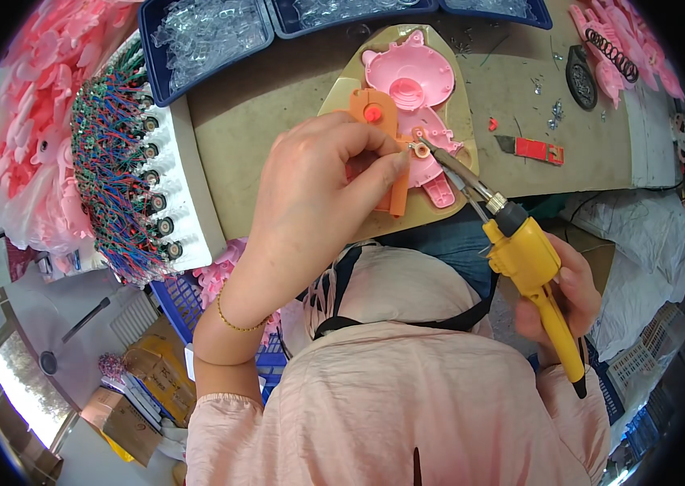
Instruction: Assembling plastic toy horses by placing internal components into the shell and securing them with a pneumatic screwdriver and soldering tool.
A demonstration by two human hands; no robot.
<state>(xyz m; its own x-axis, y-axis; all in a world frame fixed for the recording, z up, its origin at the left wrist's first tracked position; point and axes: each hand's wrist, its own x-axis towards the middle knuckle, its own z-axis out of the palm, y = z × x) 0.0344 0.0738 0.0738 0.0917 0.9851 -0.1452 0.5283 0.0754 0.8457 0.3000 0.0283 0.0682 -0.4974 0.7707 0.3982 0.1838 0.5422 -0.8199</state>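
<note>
Assembly work on a table, viewed from above. The left hand reaches over an orange plastic piece, its thumb and forefinger drawn together near the piece's edge; whether they grip anything cannot be told. The right hand has its fingers wrapped about a yellow soldering gun, whose tip points at a small fitting beside the left fingertips. A pink animal-shaped shell and a further pink part lie on a tan board, the latter partly under the orange piece and the gun's tip. Surroundings: at the far edge, blue trays of clear plastic pieces; at left, a white block bearing bundled coloured wires, with a bag of pink parts beyond; at right, a red-handled blade, metal scraps, a dark oval part and a coil spring. The trays are cut off above. The left hand covers part of the orange piece; the contact at the tip is too small to resolve.
</note>
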